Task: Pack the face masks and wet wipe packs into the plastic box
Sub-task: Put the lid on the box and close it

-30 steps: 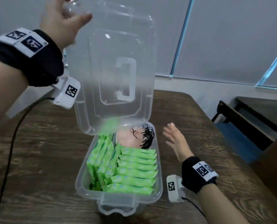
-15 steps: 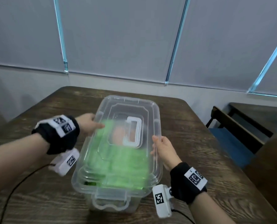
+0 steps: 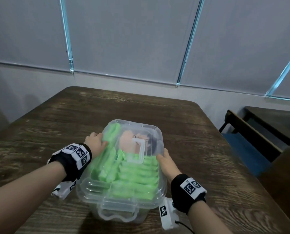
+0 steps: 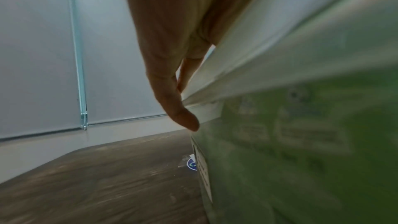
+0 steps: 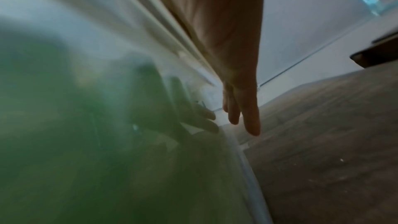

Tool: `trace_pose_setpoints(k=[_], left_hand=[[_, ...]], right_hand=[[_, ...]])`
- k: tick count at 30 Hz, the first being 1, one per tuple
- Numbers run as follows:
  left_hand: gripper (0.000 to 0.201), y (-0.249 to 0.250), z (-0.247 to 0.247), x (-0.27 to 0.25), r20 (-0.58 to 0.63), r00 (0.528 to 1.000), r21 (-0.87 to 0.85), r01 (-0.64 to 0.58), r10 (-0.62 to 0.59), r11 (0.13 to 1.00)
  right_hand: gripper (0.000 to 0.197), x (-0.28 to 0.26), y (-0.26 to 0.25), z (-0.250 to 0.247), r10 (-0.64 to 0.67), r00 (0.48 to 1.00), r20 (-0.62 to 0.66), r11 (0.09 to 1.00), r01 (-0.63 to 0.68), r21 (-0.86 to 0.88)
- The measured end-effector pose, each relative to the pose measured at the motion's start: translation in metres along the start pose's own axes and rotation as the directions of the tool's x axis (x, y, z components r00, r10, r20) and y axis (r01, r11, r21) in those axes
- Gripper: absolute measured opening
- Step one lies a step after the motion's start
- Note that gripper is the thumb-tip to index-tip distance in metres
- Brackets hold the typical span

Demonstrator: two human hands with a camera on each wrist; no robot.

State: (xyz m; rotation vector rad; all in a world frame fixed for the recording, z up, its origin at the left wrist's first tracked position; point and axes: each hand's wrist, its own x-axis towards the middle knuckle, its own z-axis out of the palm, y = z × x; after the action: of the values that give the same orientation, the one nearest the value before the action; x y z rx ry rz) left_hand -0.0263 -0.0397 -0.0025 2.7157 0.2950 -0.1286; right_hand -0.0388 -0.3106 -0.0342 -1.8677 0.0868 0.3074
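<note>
Lidded plastic box (image 3: 122, 198) on the desk (image 3: 200, 149), a hand at each long side.

The left hand (image 3: 95, 144) presses straight fingers against the lid's (image 3: 151, 132) left edge; green wet wipe packs (image 3: 134, 179) and face masks (image 3: 137, 142) lie inside; the right hand (image 3: 166, 162) lies flat, grip relaxed, along the right rim.

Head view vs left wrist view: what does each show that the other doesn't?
Head only: the lid seen from above with its white handle, the face masks beneath it, the front latch, and the right hand.
Left wrist only: the left hand's fingers pointing down along the box's side wall, and a blue sticker at its base.
Both: left hand, plastic box, green wet wipe packs, wooden table.
</note>
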Motion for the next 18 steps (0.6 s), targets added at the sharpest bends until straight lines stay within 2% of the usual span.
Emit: trace_pose_setpoints(k=[3,7,8,10,13,18], left_hand=[[0.043,-0.01,0.001,0.003,0.004,1.0,-0.07,0.022,-0.021,0.997],[0.041,-0.017,0.009,-0.005,0.018,1.0,-0.137,0.002,0.001,0.991],[0.041,-0.018,0.01,-0.007,0.018,1.0,-0.145,-0.01,0.013,0.989],[0.043,-0.018,0.01,-0.01,0.021,1.0,-0.161,-0.016,0.019,0.987],[0.047,-0.015,0.007,-0.011,0.043,0.999,-0.159,-0.013,0.02,0.987],[0.05,-0.008,0.002,-0.013,0.05,0.999,-0.129,0.012,-0.006,0.992]], right_hand=[[0.076,0.007,-0.002,0.008,-0.031,0.999,-0.009,0.997,0.03,-0.075],[0.081,-0.001,0.005,0.01,-0.051,0.999,-0.007,0.998,0.05,-0.046],[0.076,-0.003,0.008,0.01,-0.055,0.998,-0.016,0.998,0.055,-0.027],[0.051,-0.009,0.011,0.011,-0.062,0.996,-0.07,0.998,0.063,0.01],[0.027,-0.012,0.008,0.012,0.003,0.987,-0.161,0.998,0.008,0.066],[0.018,-0.02,0.003,0.016,0.065,0.964,-0.256,0.996,-0.047,0.077]])
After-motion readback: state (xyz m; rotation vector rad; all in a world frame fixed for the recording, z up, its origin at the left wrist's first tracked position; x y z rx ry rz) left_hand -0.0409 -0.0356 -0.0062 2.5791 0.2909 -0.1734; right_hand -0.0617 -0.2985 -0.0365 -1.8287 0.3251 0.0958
